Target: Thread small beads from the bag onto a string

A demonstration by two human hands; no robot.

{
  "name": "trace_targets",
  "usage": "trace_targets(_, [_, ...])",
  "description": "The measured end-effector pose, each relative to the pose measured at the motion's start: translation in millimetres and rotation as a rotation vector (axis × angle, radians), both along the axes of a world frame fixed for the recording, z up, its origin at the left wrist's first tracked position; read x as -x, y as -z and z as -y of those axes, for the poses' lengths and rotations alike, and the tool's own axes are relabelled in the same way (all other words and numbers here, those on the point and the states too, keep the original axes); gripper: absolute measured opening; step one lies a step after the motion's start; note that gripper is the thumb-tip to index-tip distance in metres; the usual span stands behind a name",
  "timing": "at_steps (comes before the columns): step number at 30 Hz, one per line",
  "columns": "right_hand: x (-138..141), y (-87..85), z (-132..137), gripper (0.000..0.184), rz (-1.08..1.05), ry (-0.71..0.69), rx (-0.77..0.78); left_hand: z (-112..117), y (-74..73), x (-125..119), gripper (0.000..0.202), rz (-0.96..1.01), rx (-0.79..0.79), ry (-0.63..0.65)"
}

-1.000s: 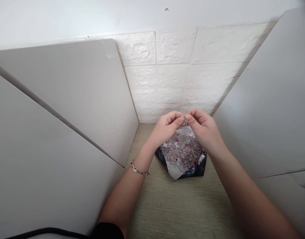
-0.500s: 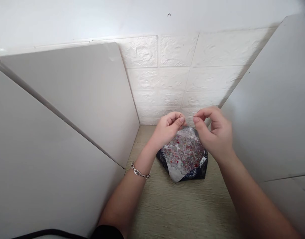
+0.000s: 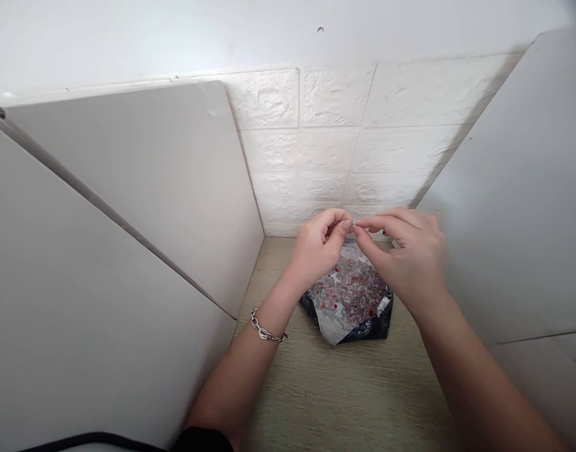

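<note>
My left hand [image 3: 320,246] is closed in a pinch of thumb and forefinger. Opposite it, my right hand [image 3: 403,248] also pinches, its fingertips meeting those of the left. Whatever lies between the fingertips is too small to make out. Just below both hands many small beads [image 3: 351,289], mostly pale pink and clear with some red ones, lie spread in an opened bag [image 3: 332,329]. This bag is silvery inside and dark blue outside, with its edges folded. Its far edge is partly hidden by my hands.
Pale panels stand on the left [image 3: 142,176] and on the right [image 3: 509,188]. A white brick-patterned wall [image 3: 307,150] closes the back. The bag rests on a greenish wood-grain table [image 3: 335,395]. A dark cable or strap [image 3: 95,439] curves at lower left.
My right hand has moved left, so its fingertips now meet my left hand's. Its other fingers have straightened somewhat. The left hand has shifted slightly; the bag stays in place.
</note>
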State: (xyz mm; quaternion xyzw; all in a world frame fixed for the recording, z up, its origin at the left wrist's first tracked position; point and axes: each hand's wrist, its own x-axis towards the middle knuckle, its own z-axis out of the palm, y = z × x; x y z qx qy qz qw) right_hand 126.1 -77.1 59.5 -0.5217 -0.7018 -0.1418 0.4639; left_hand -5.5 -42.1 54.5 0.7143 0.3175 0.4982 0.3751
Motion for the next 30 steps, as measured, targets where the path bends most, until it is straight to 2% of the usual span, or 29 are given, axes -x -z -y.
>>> trace_targets(14, [0, -5.9, -1, 0.012, -0.125, -0.105, 0.067, -1, 0.8, 0, 0.018, -0.062, -0.046, -0.012])
trace_targets(19, [-5, -6.3, -3, 0.012, -0.227, -0.115, 0.2, -1, 0.1, -1, 0.016, -0.099, -0.071, -0.025])
trace_targets(23, [-13, -2.4, -12, 0.016, -0.358, -0.112, 0.312, -4, 4.4, -2, 0.017, -0.083, -0.022, -0.008])
trace_targets(28, [-18, -2.4, -17, 0.02, -0.423, -0.286, 0.501, -13, 14.9, -4, 0.018, -0.042, 0.075, 0.013])
trace_targets(30, [-19, -2.1, -18, 0.018, -0.426, -0.295, 0.547, -17, 18.0, -4, 0.018, -0.017, 0.12, 0.034])
